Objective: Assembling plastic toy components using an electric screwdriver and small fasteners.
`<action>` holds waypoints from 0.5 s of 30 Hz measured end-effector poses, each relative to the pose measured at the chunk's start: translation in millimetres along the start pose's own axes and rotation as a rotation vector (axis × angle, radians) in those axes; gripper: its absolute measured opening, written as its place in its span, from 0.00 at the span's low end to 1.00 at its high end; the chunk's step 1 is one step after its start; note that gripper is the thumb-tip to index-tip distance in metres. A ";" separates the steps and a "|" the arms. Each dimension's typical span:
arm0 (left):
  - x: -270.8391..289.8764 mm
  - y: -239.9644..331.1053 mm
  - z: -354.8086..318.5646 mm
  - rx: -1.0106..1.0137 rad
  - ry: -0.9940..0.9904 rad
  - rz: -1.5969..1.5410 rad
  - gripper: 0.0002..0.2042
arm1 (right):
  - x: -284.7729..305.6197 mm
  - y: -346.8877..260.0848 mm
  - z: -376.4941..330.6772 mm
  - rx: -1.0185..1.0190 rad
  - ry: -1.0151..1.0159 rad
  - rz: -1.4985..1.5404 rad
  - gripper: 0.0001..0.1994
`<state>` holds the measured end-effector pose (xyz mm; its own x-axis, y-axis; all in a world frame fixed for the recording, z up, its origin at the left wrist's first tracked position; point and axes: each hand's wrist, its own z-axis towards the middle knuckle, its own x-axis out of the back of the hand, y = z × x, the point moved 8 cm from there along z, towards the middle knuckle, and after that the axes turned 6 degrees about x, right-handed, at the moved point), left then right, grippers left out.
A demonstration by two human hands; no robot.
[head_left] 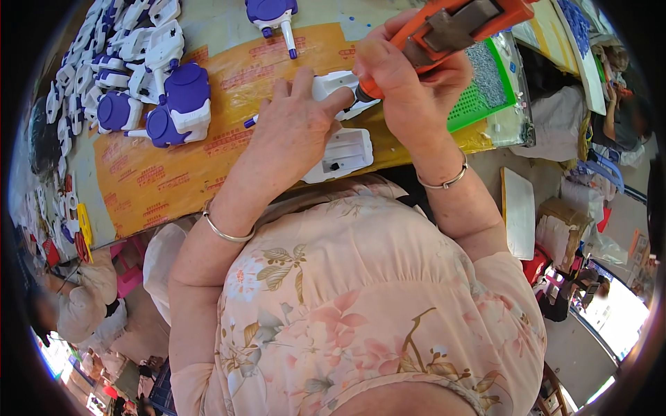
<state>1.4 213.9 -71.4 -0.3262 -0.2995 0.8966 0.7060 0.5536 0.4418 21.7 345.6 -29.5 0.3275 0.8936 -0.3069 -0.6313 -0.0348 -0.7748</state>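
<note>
- Head view: your right hand [413, 80] is closed around an orange driver [461, 21], thumb and fingers wrapped on its body.
- The driver's dark nose points down and left at the white shell [331, 86], close to your left fingertips; whether the bit touches it, you cannot tell from here.
- Your left hand [295, 128] lies over the shell's left part, fingers spread and bent; how firmly they grip is hidden.
- That shell is on the table [229, 48], hollow side up, between your hands.
- A purple tip [250, 121] pokes out left of your left hand; its join is covered.
- Nearer your body, a second shell [345, 152] lies open side up, just beside your left wrist.
- Right of your right hand sits a green tray [463, 119] holding small grey pieces [485, 76].
- Beyond your left hand lies a purple-and-white unit [270, 10].
- To your left, more such units [187, 90] lie before a heap of white parts [132, 41].
</note>
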 end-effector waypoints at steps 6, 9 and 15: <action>-1.1 -1.2 0.2 -0.002 0.017 0.016 0.18 | 4.9 0.8 -2.5 0.016 0.007 -0.131 0.08; -0.8 -1.9 0.0 0.011 0.002 0.012 0.18 | -2.2 -0.9 -2.8 0.014 0.005 -0.145 0.09; -2.2 -0.2 1.4 -0.008 -0.005 0.004 0.21 | -2.9 -2.1 -2.6 0.024 0.006 -0.113 0.10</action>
<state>1.1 215.6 -73.5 -0.3266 -0.2933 0.8985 0.7124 0.5484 0.4379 23.9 342.0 -28.4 0.4019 0.8884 -0.2221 -0.6066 0.0765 -0.7913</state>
